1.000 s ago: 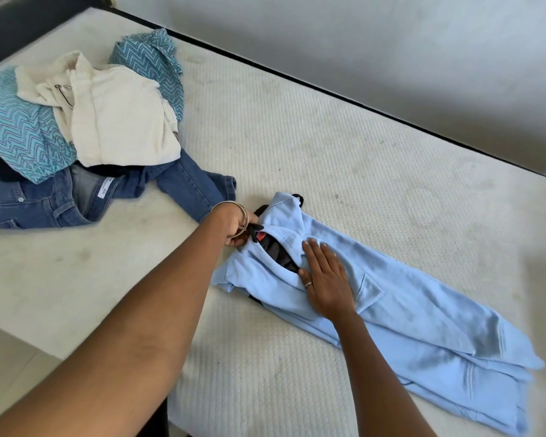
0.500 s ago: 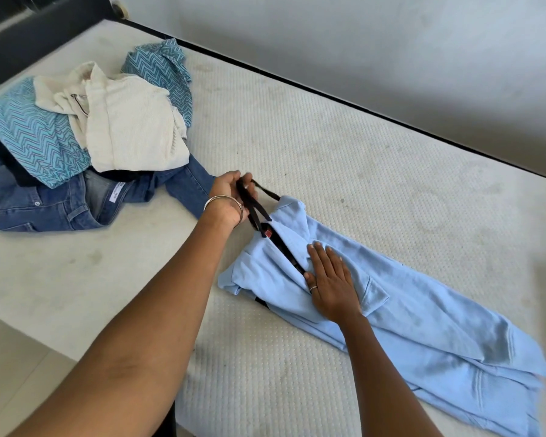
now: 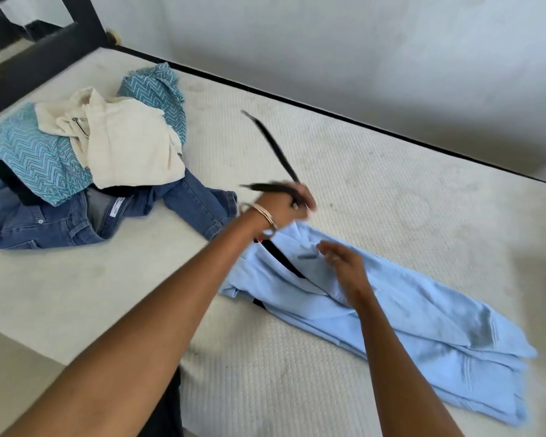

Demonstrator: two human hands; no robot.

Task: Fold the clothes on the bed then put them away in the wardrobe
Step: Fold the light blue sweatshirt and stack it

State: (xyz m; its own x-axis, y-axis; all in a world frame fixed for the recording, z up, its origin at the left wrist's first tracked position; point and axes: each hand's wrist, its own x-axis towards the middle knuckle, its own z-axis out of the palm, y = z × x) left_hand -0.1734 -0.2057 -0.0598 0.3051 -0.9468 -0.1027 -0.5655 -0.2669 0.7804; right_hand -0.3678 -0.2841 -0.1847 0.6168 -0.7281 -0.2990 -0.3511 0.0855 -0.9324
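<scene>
Just above the collar end of the light blue garment [image 3: 401, 310], the left hand [image 3: 284, 206] is gripping a black strap [image 3: 275, 149], fingers curled round it, and the strap's free ends are swinging up and away over the mattress [image 3: 391, 190]. Its lower run is disappearing into the garment's neck opening, so it looks to be part of a black piece lying inside the blue one. Beside it the right hand [image 3: 344, 263] is hovering over the blue fabric with fingers loosely spread, holding nothing; blur makes it hard to say whether the fingertips are touching the cloth.

Beyond the left hand, toward the bed's far-left corner, the unfolded pile is waiting: blue jeans [image 3: 54, 222] at the bottom, a teal zigzag-patterned garment [image 3: 38, 159] and a cream top [image 3: 130, 146] heaped over them.

Judging by this, the person is separating the tangled black item before folding. Next the strap needs drawing fully clear while the right hand is pinning the blue garment flat, so it is not dragged along.
</scene>
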